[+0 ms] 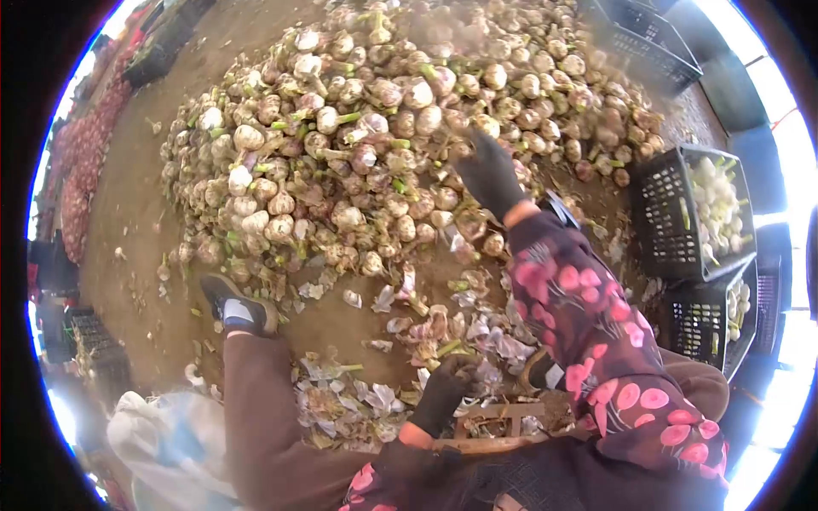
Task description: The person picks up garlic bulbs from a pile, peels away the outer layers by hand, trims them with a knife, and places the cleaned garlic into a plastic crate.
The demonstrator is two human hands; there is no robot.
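Your right hand (487,173), in a dark glove, is stretched out onto the near edge of the garlic pile (383,128), its fingers spread over the bulbs there — the glove hides the underside, so you cannot tell whether its grip has closed on a bulb or merely rests on them. The sleeve behind it is dark with pink flowers.

Your left hand (445,387), also gloved in black, sits on the near side of the pile, low among the loose garlic skins (443,341) strewn over the dirt floor (128,213). Its fingers are curled inward, but whether they hold anything cannot be made out. Just beside it, nearer to you, lies a small wooden frame (498,422).

Your left leg in brown trousers runs toward the pile, the shoe (239,308) stopping just short of its near-left edge. To the right of the pile stand two black crates (660,213) — the farther one holds trimmed white bulbs (714,200). Far to the left of the pile lie red mesh sacks (81,162). A pale plastic bag (170,447) lies near your left leg.
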